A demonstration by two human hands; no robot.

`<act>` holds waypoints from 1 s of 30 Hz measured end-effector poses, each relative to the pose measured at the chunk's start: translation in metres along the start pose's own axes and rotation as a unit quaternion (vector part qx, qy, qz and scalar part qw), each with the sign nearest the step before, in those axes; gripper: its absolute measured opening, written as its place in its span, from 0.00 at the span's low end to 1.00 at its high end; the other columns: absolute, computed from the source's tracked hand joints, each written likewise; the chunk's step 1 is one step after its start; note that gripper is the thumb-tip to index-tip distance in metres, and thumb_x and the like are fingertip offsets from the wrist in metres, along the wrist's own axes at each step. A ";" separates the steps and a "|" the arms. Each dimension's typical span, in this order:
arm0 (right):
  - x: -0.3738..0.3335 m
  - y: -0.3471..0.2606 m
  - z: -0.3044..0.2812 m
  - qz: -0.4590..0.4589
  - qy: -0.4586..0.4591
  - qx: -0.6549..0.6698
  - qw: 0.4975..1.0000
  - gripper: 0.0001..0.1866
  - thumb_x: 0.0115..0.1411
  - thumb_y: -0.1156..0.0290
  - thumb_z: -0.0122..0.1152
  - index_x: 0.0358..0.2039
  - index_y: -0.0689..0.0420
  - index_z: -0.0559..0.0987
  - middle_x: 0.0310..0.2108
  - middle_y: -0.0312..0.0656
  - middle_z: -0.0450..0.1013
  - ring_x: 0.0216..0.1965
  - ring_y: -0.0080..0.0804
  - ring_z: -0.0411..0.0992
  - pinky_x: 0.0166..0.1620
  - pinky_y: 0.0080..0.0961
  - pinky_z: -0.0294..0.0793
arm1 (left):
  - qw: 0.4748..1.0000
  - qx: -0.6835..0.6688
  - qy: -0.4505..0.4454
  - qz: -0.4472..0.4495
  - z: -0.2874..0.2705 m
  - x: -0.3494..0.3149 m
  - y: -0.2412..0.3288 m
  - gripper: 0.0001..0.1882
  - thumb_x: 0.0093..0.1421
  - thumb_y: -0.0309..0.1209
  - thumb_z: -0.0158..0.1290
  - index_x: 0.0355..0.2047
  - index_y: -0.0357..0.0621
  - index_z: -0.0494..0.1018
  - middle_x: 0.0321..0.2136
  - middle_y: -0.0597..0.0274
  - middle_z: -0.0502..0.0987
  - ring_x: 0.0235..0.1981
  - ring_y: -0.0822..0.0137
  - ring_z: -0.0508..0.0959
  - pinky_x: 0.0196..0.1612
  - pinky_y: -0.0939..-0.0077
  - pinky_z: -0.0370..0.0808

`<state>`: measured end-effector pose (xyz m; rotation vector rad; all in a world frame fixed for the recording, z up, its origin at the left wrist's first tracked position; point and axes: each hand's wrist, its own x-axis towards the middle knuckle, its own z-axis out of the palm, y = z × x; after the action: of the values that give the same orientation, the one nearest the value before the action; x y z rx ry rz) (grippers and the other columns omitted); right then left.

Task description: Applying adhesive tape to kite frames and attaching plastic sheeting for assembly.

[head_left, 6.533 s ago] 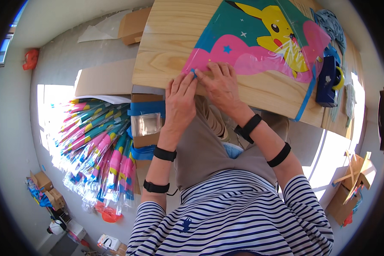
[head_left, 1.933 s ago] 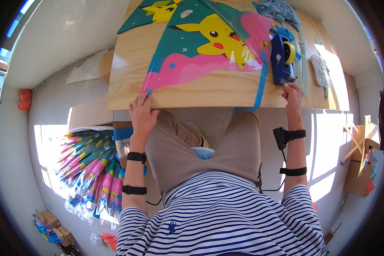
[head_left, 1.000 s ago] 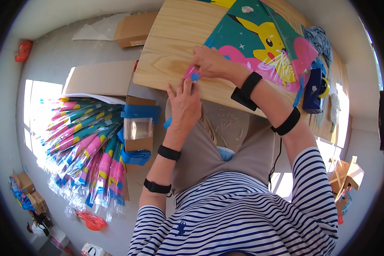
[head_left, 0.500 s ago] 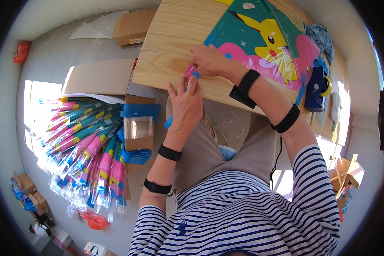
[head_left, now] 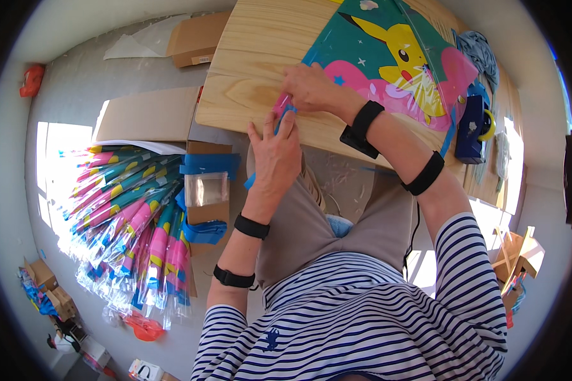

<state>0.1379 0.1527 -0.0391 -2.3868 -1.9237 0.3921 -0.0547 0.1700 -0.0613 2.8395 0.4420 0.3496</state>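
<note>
A kite-like plastic sheet [head_left: 329, 46], green and pink with a yellow cartoon creature, lies on the wooden table. A narrow pink part of it runs along its left edge down to my hands. My right hand [head_left: 314, 90] is closed, its fingertips pinching the edge there. Just below, at the table's near edge, my left hand [head_left: 274, 155] has its fingers on a blue strip [head_left: 286, 117] beside the pink part. More blue shows under that wrist. Where the fingertips meet the sheet is partly hidden.
On my left, a cardboard box [head_left: 149, 113] stands by a fan of plastic-wrapped, rolled colourful bundles [head_left: 117, 206]. Blue straps [head_left: 204, 232] hang at its side. To the right on the table are a dark blue tape dispenser [head_left: 469, 136] and crumpled blue-grey cloth [head_left: 478, 54].
Both hands stay nearly in place. The blue strip between them has shifted and now shows as a longer, slanted piece near the left fingertips.
</note>
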 end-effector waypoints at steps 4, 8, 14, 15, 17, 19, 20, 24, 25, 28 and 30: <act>0.001 0.003 -0.008 0.074 -0.029 0.046 0.996 0.09 0.47 0.67 0.66 0.27 0.57 0.82 0.37 0.48 0.76 0.43 0.50 0.75 0.40 0.48 0.70 | 1.000 -0.015 0.015 0.001 0.000 0.001 0.000 0.28 0.51 0.29 0.59 0.54 0.35 0.71 0.58 0.62 0.66 0.61 0.48 0.64 0.59 0.29 0.59; -0.003 0.006 -0.016 0.152 -0.049 0.165 0.973 0.16 0.45 0.61 0.72 0.27 0.60 0.81 0.36 0.51 0.77 0.41 0.50 0.76 0.39 0.41 0.73 | 1.000 -0.024 0.020 0.002 0.000 0.001 0.000 0.26 0.52 0.29 0.58 0.52 0.35 0.73 0.58 0.62 0.66 0.60 0.48 0.65 0.58 0.27 0.59; -0.006 0.016 -0.018 0.153 0.167 0.159 0.961 0.09 0.44 0.69 0.62 0.26 0.59 0.77 0.33 0.52 0.77 0.38 0.55 0.76 0.38 0.46 0.76 | 1.000 -0.009 0.002 -0.004 -0.002 0.002 0.000 0.35 0.47 0.30 0.64 0.56 0.35 0.69 0.58 0.61 0.66 0.61 0.49 0.64 0.60 0.34 0.58; -0.009 0.014 -0.016 0.143 0.155 0.169 0.963 0.11 0.44 0.67 0.66 0.26 0.60 0.77 0.32 0.52 0.76 0.37 0.53 0.76 0.37 0.44 0.75 | 1.000 -0.013 0.000 -0.005 -0.004 0.002 0.001 0.35 0.47 0.30 0.65 0.56 0.35 0.69 0.58 0.61 0.66 0.61 0.49 0.64 0.60 0.35 0.59; -0.018 0.004 -0.006 0.123 0.131 0.189 0.965 0.17 0.43 0.64 0.73 0.25 0.61 0.75 0.29 0.51 0.75 0.34 0.50 0.75 0.35 0.40 0.72 | 1.000 -0.021 -0.002 -0.008 -0.007 0.001 0.002 0.35 0.47 0.30 0.65 0.56 0.35 0.69 0.58 0.61 0.66 0.61 0.49 0.64 0.60 0.35 0.59; -0.023 -0.001 0.011 0.148 0.135 0.175 0.964 0.16 0.42 0.64 0.73 0.24 0.60 0.76 0.29 0.50 0.76 0.34 0.49 0.75 0.35 0.41 0.72 | 1.000 -0.020 -0.001 -0.006 -0.006 0.002 0.003 0.34 0.47 0.30 0.65 0.55 0.36 0.69 0.58 0.61 0.66 0.61 0.49 0.64 0.61 0.35 0.59; -0.023 -0.004 0.015 0.159 0.137 0.171 0.963 0.16 0.42 0.63 0.73 0.24 0.59 0.76 0.29 0.49 0.76 0.34 0.49 0.75 0.34 0.41 0.72 | 1.000 -0.017 -0.002 -0.006 -0.005 0.001 0.002 0.34 0.46 0.30 0.65 0.55 0.36 0.69 0.58 0.61 0.66 0.61 0.49 0.64 0.61 0.35 0.59; -0.021 -0.008 0.019 0.251 0.147 0.215 0.932 0.14 0.44 0.62 0.72 0.25 0.56 0.77 0.28 0.46 0.76 0.35 0.47 0.76 0.34 0.41 0.72 | 1.000 -0.021 -0.008 -0.007 -0.009 0.001 0.001 0.34 0.46 0.31 0.66 0.55 0.38 0.70 0.58 0.62 0.66 0.61 0.50 0.64 0.61 0.34 0.58; -0.018 -0.009 0.019 0.270 0.161 0.195 0.929 0.14 0.45 0.62 0.72 0.25 0.55 0.77 0.29 0.46 0.76 0.36 0.47 0.76 0.34 0.41 0.72 | 1.000 -0.020 -0.010 -0.008 -0.010 0.000 0.001 0.34 0.46 0.31 0.66 0.55 0.39 0.70 0.58 0.62 0.66 0.61 0.50 0.64 0.61 0.34 0.58; -0.019 -0.009 0.035 0.265 0.198 0.138 0.934 0.11 0.49 0.63 0.67 0.30 0.54 0.79 0.33 0.45 0.77 0.38 0.48 0.77 0.38 0.46 0.73 | 1.000 -0.011 -0.011 -0.007 -0.008 0.002 0.004 0.35 0.45 0.30 0.66 0.55 0.40 0.70 0.59 0.63 0.66 0.62 0.51 0.64 0.62 0.34 0.57; -0.019 -0.007 0.044 0.264 0.197 0.128 0.936 0.10 0.51 0.64 0.64 0.34 0.53 0.79 0.35 0.45 0.76 0.39 0.49 0.77 0.41 0.48 0.73 | 1.000 -0.009 -0.016 -0.008 -0.004 0.004 0.006 0.34 0.46 0.30 0.66 0.55 0.41 0.71 0.59 0.64 0.67 0.62 0.51 0.63 0.63 0.34 0.56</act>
<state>0.1178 0.1305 -0.0772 -2.5231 -0.9934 0.1476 -0.0508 0.1662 -0.0550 2.8183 0.4513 0.3033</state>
